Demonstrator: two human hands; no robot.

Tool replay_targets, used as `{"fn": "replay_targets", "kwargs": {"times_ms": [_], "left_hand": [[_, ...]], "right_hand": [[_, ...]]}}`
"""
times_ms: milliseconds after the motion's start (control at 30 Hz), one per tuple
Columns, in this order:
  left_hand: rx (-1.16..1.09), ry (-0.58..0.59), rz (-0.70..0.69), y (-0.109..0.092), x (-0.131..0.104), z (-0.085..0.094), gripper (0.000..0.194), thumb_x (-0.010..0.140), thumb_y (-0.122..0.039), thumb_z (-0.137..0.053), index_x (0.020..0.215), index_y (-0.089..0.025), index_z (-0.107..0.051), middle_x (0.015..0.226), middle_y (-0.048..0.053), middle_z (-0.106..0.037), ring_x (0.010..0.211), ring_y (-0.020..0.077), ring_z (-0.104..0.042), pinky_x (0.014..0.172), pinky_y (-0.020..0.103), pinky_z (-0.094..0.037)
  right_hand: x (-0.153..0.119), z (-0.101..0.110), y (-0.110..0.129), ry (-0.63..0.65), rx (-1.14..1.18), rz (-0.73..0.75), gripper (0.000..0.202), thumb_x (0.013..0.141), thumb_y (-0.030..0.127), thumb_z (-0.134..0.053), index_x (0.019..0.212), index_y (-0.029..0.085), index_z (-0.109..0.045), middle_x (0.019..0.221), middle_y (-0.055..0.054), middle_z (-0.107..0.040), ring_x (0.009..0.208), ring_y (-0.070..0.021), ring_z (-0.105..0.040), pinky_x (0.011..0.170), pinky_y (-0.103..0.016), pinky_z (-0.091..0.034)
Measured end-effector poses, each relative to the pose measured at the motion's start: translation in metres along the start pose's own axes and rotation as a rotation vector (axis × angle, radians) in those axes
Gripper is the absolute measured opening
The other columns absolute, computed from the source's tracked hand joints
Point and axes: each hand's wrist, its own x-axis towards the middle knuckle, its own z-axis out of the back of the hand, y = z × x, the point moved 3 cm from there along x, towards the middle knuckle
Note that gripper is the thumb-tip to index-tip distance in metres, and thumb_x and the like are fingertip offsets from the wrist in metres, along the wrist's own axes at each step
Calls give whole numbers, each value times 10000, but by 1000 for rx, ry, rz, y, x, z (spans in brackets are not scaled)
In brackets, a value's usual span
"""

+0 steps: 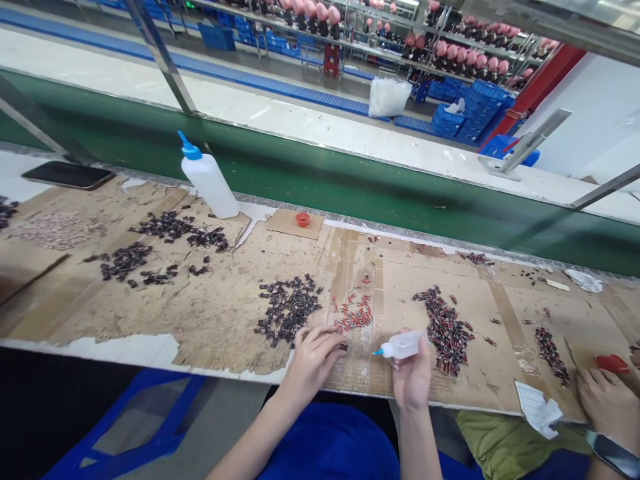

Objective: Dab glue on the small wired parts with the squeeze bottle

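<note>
Between the fingertips of my left hand [313, 360] is a small black part [342, 347], just in front of a pile of black parts [287, 307]. My right hand [414, 380] is wrapped round a small clear bottle [404, 345], whose blue tip points left. Beyond the gap between my hands lie small red parts [354, 312]. To the right of the bottle is a heap of black and red parts [447, 330]. A red cup [303, 219] rests on a cardboard piece near the far edge.
A large white bottle [213, 185] with a blue nozzle stands at the back left, beyond more black parts [167, 225]. A phone [69, 175] lies far left. Another person's hand [607, 397] is at the right edge. A green belt [310, 177] runs behind the cardboard-covered table.
</note>
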Motion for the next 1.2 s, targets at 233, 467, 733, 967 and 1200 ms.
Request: {"fn": "replay_targets", "kwargs": {"times_ms": [233, 467, 733, 967, 1200], "left_hand": [[-41, 9, 35, 4, 2, 3, 131, 882, -225, -599, 926, -259, -717, 859, 21, -768, 806, 187, -670, 788, 330, -402], [-30, -14, 67, 2, 6, -5, 117, 873, -198, -614, 890, -241, -721, 834, 21, -765, 791, 181, -669, 757, 324, -412], [-55, -121, 51, -1, 4, -6, 153, 897, -219, -582, 885, -245, -732, 800, 23, -761, 781, 189, -668, 742, 312, -430], [2, -131, 8, -3, 5, -4, 150, 902, -213, -575, 876, -228, -722, 796, 27, -761, 757, 184, -678, 731, 311, -449], [15, -123, -37, -3, 4, -3, 120, 901, -184, -581, 898, -197, -700, 803, 16, -758, 724, 156, -679, 710, 293, -464]], "right_hand": [[-5, -16, -4, 63, 103, -136, 390, 641, 546, -709, 741, 197, -567, 538, 51, -519, 395, -74, -416, 317, -173, -257], [-6, -10, -7, -110, -233, 78, 438, 629, 559, -745, 553, 161, -580, 503, -11, -589, 461, -134, -530, 456, -249, -424], [-5, -13, -4, -48, -386, 124, 447, 684, 579, -692, 562, 155, -620, 514, -26, -614, 496, -161, -554, 497, -270, -459], [-5, -16, -5, -39, -394, 116, 416, 690, 548, -691, 590, 147, -646, 548, -51, -653, 524, -177, -581, 516, -276, -480], [-5, -15, -7, -76, -418, 130, 441, 684, 560, -681, 567, 139, -619, 521, -30, -607, 507, -149, -529, 504, -256, -449]]}}
